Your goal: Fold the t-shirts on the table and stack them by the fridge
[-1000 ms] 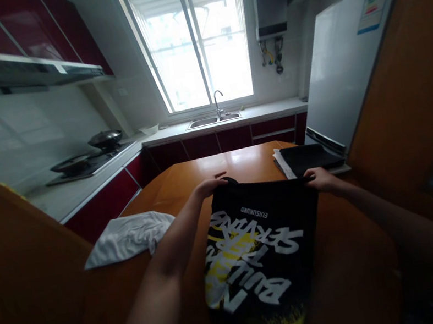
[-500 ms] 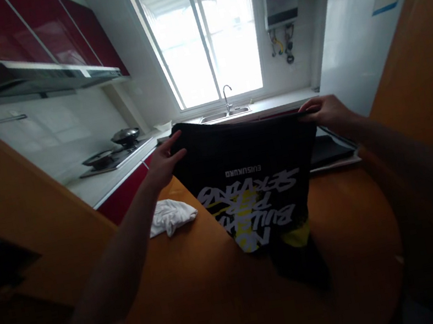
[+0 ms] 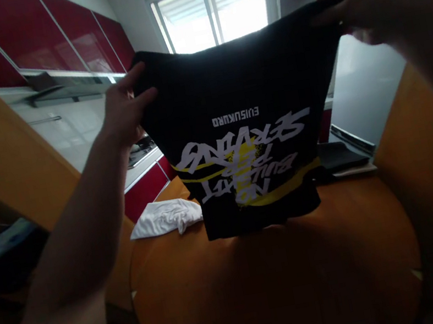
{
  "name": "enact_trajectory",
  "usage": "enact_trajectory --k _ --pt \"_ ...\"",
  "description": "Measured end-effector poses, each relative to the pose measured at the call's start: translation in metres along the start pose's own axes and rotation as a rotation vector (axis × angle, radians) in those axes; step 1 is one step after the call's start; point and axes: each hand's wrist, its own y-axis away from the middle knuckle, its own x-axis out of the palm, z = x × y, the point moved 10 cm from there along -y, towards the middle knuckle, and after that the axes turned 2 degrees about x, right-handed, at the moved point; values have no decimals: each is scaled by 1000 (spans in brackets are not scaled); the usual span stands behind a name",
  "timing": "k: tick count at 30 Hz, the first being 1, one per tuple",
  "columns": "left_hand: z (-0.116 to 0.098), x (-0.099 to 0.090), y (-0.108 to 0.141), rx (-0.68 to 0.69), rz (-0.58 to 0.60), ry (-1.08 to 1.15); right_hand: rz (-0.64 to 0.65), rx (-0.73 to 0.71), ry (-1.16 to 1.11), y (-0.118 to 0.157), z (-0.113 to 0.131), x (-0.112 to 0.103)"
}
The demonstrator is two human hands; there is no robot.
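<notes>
A black garment [image 3: 236,86] with white lettering and yellow stripes hangs spread above the round wooden table, its lettering upside down. My left hand [image 3: 126,102] grips its upper left corner between thumb and fingers. The upper right corner is pinched in my right hand [image 3: 360,2], which is raised higher than the left. The lower edge of the garment hangs over the middle of the table. A crumpled white cloth [image 3: 167,216] lies on the table to the left of the garment.
The round wooden table [image 3: 276,285] fills the lower middle. A dark flat folded item [image 3: 341,155] lies at its back right. Wooden frames stand at both sides. Behind are red cabinets [image 3: 26,33], a stove, a window [image 3: 187,19] and a white refrigerator [image 3: 370,84].
Both hands have risen and moved apart, lifting the garment higher and stretching it wider. Its bunched lower part has come off the table and now hangs flat. The camera view has tilted.
</notes>
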Motion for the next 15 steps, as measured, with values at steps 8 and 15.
enact_trajectory --k 8,15 --pt "60 9 22 -194 -54 -119 140 134 110 15 -46 31" --pt "137 23 59 -298 -18 -328 297 283 285 34 -129 86"
